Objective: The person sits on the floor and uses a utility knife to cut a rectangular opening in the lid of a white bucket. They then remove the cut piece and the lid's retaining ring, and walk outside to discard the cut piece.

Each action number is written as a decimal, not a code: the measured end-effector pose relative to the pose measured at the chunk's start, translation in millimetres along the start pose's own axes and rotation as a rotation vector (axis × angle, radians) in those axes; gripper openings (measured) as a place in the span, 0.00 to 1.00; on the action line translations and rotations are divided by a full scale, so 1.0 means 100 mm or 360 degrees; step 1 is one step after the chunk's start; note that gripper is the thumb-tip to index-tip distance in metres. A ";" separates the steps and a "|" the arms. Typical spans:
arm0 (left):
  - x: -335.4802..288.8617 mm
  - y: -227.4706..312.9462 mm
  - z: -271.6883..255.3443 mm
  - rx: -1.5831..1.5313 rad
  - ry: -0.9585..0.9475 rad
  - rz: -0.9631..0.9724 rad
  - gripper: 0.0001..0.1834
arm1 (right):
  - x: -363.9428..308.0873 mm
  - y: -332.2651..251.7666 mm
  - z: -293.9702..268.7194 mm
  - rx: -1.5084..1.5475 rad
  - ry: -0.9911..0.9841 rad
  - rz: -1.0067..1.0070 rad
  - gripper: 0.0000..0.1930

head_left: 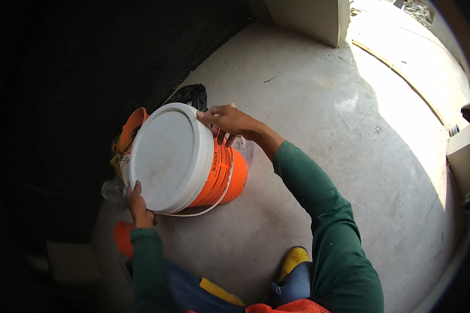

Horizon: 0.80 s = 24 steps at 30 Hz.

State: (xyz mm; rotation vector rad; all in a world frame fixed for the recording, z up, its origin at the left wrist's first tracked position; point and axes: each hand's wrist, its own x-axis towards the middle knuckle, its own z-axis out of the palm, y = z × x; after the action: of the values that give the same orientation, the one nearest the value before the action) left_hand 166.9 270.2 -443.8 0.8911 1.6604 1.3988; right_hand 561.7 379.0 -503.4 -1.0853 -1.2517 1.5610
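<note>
An orange bucket [238,177] stands on the concrete floor, tilted toward me, with a white lid [167,154] on its top. My left hand [139,207] grips the lid's near left rim, its thumb on the upper face and its fingers mostly hidden below. At the far right rim, my right hand [222,122] presses its thumb on the edge while its fingers curl down the side. A thin pale bail handle [225,194] hangs around the bucket's front. No gap shows between lid and bucket.
Behind the bucket lie a black plastic bag [192,95] and an orange hard-shelled object [133,128]. A clear plastic container [113,191] sits at its left, near a blurred orange item [123,238]. A wall corner [318,23] stands beyond; a long strip [402,78] lies in sunlight.
</note>
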 end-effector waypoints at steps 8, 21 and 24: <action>-0.06 0.01 -0.03 0.0034 -0.0044 0.0146 0.32 | 0.85 1.53 -0.20 -0.0428 0.0615 0.0525 0.41; -0.25 0.13 0.09 -0.0079 0.0117 0.0066 0.38 | 1.55 1.99 -0.70 -0.0300 0.1852 -0.0006 0.25; -0.22 0.13 0.12 -0.0070 0.0127 0.0100 0.37 | 1.48 1.82 -1.00 0.0629 0.1866 -0.0127 0.21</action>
State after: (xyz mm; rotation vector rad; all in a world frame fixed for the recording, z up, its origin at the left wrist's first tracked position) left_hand 188.3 258.6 -429.1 0.8791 1.6665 1.5254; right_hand 600.9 518.8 -713.4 -1.3225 -0.1700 0.7646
